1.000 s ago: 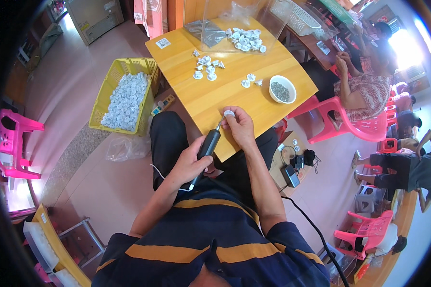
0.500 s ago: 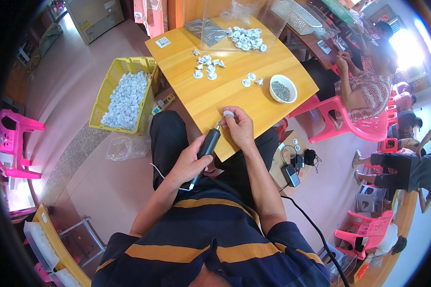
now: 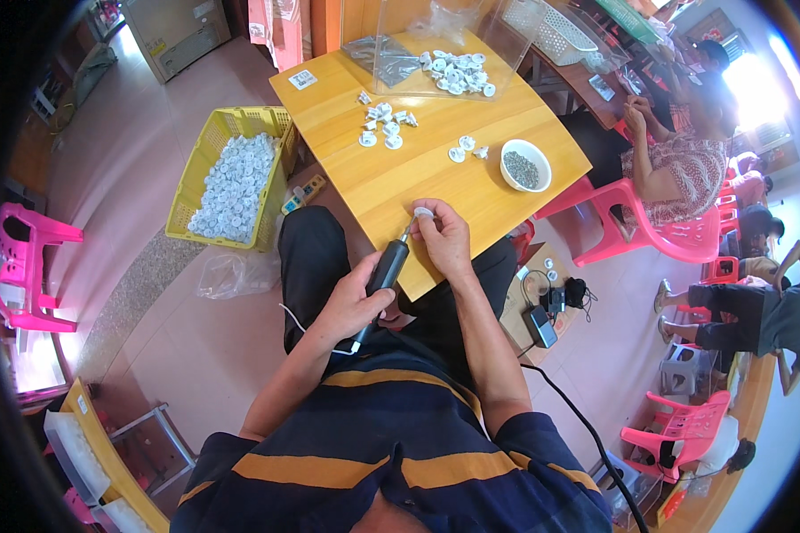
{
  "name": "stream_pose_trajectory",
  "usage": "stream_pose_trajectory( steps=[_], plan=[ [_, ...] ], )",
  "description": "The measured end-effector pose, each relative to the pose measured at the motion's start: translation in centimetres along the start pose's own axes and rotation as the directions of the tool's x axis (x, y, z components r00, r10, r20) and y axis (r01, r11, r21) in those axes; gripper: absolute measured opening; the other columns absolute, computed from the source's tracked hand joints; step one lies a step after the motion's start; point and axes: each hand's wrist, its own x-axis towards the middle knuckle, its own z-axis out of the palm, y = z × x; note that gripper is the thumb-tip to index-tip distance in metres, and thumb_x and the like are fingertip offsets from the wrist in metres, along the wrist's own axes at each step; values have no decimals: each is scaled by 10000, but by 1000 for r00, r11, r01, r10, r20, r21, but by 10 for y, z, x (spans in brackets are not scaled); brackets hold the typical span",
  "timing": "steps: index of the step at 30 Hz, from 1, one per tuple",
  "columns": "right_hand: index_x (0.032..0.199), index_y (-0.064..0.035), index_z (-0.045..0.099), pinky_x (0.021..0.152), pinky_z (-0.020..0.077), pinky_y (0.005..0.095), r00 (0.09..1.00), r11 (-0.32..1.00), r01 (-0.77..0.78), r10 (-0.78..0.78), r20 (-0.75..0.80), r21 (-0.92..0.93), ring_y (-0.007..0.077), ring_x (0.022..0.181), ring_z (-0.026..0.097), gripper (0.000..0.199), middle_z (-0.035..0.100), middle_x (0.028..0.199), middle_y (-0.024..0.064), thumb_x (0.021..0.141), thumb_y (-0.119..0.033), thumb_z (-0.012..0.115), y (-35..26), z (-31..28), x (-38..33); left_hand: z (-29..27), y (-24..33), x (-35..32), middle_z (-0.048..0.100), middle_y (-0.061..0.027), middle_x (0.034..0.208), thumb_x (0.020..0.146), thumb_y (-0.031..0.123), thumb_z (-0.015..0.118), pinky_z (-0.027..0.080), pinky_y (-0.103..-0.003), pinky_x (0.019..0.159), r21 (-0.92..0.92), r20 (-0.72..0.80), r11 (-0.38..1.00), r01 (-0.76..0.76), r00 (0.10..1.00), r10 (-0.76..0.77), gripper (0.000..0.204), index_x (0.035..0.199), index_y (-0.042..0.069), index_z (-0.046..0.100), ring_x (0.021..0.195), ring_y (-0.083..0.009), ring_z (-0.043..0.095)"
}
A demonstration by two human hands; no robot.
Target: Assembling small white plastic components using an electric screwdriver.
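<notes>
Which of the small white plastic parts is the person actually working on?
The small white plastic part pinched in the right hand, at the table's near edge, against the black electric screwdriver's tip; the others lie loose.

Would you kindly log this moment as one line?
left hand: grips driver | right hand: holds white part at table edge | tip on part
</notes>
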Motion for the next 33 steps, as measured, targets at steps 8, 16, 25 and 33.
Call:
stream_pose_trajectory(
  steps=[8,16,25,33],
  plan=[
    [1159,-3,671,673,519,209,1000,1000,10,-10,0,-21,65,748,634,168,666,873,8,1035,-65,577,2,0,0,0,2,0,543,-11,903,921,11,597,506,-252,628,22,-6,1000,16,1000,-16,569,1460,17,417,692,-88,587],
    [1151,-6,677,676,523,209,1000,998,9,-9,3,-54,63,745,638,165,674,879,7,1030,-62,580,-1,0,-1,-2,-4,1,540,-13,907,923,13,607,506,-251,621,-6,7,999,35,999,-35,566,1455,16,414,686,-88,586],
    [1137,-3,689,662,515,209,999,995,53,-53,-5,-86,55,716,625,163,667,825,2,1023,-59,587,-1,2,-4,-3,-4,1,547,-19,928,927,25,612,512,-254,616,-1,12,1000,22,1000,-22,575,1465,16,408,687,-94,593],
    [1115,-19,704,617,472,202,998,994,62,-62,0,-94,45,669,583,148,647,770,-14,1019,-72,604,3,1,-3,-1,1,0,566,-17,902,934,41,622,518,-252,603,-49,27,998,51,998,-50,592,1484,28,400,665,-98,609]
  ],
)
